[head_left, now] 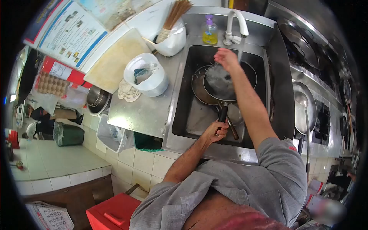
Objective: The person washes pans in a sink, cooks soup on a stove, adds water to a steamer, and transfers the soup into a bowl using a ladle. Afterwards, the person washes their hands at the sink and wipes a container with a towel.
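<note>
My left hand point(217, 132) is wrapped round the black handle of a frying pan point(216, 85), which is tilted in the steel sink point(178, 96). Cloudy water or wet sheen covers the pan's inside. Over the pan's far rim hovers my right hand point(227, 60), its fingers loosely stretched, with nothing visible in them. Beside it, water runs from the white faucet point(242, 26) into the pan. A second pan point(197, 86) lies partly hidden underneath, and its brownish handle point(233, 130) sticks out toward me.
A yellow soap bottle point(209, 33) stands behind the sink. On the left counter are a white bucket point(155, 86) with a scrubbing pad, a rag point(128, 91), a cutting board point(115, 61) and a tub point(178, 40) holding a brush. To the right, a wok point(310, 99) rests by the stove.
</note>
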Demonstrator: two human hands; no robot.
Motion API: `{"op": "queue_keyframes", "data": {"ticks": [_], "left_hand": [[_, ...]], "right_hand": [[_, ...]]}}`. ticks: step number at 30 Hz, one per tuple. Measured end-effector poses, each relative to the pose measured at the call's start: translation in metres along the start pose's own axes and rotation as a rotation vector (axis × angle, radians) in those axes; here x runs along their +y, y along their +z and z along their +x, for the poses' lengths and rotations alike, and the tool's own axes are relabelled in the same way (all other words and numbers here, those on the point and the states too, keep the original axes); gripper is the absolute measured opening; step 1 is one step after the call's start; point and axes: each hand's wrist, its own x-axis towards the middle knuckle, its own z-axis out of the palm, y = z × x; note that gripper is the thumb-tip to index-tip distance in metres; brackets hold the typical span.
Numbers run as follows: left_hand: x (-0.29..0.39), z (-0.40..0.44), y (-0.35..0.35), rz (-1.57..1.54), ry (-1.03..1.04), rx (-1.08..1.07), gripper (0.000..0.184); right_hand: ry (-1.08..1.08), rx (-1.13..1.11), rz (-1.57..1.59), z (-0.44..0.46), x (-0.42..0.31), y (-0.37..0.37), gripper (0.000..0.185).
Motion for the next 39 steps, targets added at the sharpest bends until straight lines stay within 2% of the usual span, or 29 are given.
{"op": "queue_keyframes", "data": {"ticks": [3, 5, 6, 7, 8, 9, 10, 12, 13, 15, 16, 18, 19, 21, 22, 24, 25, 27, 29, 31, 32, 33, 34, 35, 36, 38, 39], "left_hand": [[-0.004, 0.013, 0.011, 0.087, -0.043, -0.009, 0.023], [0.003, 0.015, 0.023, 0.337, 0.002, 0.120, 0.027], [0.007, 0.015, 0.027, 0.484, 0.047, 0.150, 0.028], [0.011, 0.015, 0.027, 0.490, 0.039, 0.149, 0.028], [0.017, 0.014, 0.027, 0.655, 0.123, 0.238, 0.029], [0.022, 0.012, 0.026, 0.818, 0.210, 0.328, 0.029], [0.026, 0.009, 0.020, 0.821, 0.206, 0.332, 0.029], [0.036, 0.003, 0.013, 1.181, 0.326, 0.572, 0.032], [0.039, -0.002, 0.016, 1.183, 0.328, 0.576, 0.032], [0.043, -0.013, 0.023, 1.342, 0.328, 0.763, 0.032], [0.042, -0.013, 0.020, 1.344, 0.326, 0.768, 0.032], [0.040, -0.013, 0.017, 0.887, 0.322, 0.583, 0.027], [0.039, -0.014, 0.017, 0.888, 0.320, 0.585, 0.027], [0.036, -0.012, 0.021, 0.451, 0.178, 0.375, 0.023], [0.032, -0.010, 0.021, 0.456, 0.176, 0.370, 0.023], [0.015, -0.006, 0.017, 0.132, 0.071, 0.103, 0.021], [0.004, -0.004, 0.016, 0.130, 0.064, 0.098, 0.021], [-0.013, 0.005, 0.017, 0.014, 0.002, -0.021, 0.024], [-0.015, 0.008, 0.029, 0.086, 0.004, -0.014, 0.025], [-0.006, 0.013, 0.038, 0.401, 0.024, -0.006, 0.028], [-0.001, 0.013, 0.042, 0.403, 0.022, -0.010, 0.028], [0.005, 0.013, 0.046, 0.543, 0.082, 0.051, 0.029], [0.011, 0.012, 0.047, 0.684, 0.146, 0.113, 0.030], [0.017, 0.009, 0.046, 0.687, 0.150, 0.114, 0.030], [0.022, 0.004, 0.044, 0.736, 0.199, 0.152, 0.032], [0.029, -0.008, 0.041, 0.807, 0.235, 0.201, 0.033], [0.029, -0.015, 0.039, 0.807, 0.232, 0.211, 0.033]], "right_hand": [[-0.047, 0.177, 0.350, 0.007, -0.037, -0.051, 0.034], [-0.068, 0.145, 0.312, 0.004, -0.053, -0.057, 0.033], [-0.043, 0.032, 0.247, 0.003, -0.058, -0.059, 0.032], [-0.016, -0.081, 0.182, 0.002, -0.060, -0.060, 0.030], [0.000, -0.104, 0.237, 0.002, -0.060, -0.059, 0.030], [-0.002, -0.101, 0.242, -0.001, -0.062, -0.056, 0.030], [-0.025, -0.084, 0.196, -0.004, -0.064, -0.052, 0.027], [-0.078, -0.031, 0.051, -0.006, -0.068, -0.040, 0.019], [-0.078, -0.034, 0.055, -0.006, -0.068, -0.033, 0.019], [-0.181, 0.134, -0.205, -0.006, -0.064, -0.024, 0.013], [-0.178, 0.133, -0.201, -0.002, -0.060, -0.023, 0.013], [-0.284, 0.232, -0.194, 0.007, -0.055, -0.020, 0.009], [-0.282, 0.233, -0.192, 0.009, -0.053, -0.020, 0.009], [-0.156, 0.246, 0.056, 0.014, -0.053, -0.023, 0.008], [-0.162, 0.249, 0.057, 0.019, -0.056, -0.024, 0.008], [-0.070, 0.235, 0.102, 0.028, -0.058, -0.030, 0.011], [-0.072, 0.242, 0.098, 0.026, -0.054, -0.030, 0.011], [0.059, 0.118, 0.031, 0.024, -0.046, -0.025, 0.016], [0.183, -0.107, -0.158, -0.010, -0.031, -0.021, 0.019], [0.374, -0.425, -0.325, -0.041, -0.012, -0.028, 0.019], [0.388, -0.523, -0.472, -0.038, 0.009, -0.049, 0.020], [0.403, -0.621, -0.617, -0.038, 0.023, -0.075, 0.020], [0.471, -0.596, -0.721, -0.047, 0.014, -0.089, 0.020], [0.540, -0.573, -0.826, -0.055, 0.005, -0.105, 0.020], [0.428, -0.538, -1.138, -0.035, 0.009, -0.143, 0.018], [0.214, -0.203, -1.510, -0.003, 0.006, -0.166, 0.016], [0.115, 0.090, -1.558, 0.002, -0.009, -0.153, 0.017]]}}
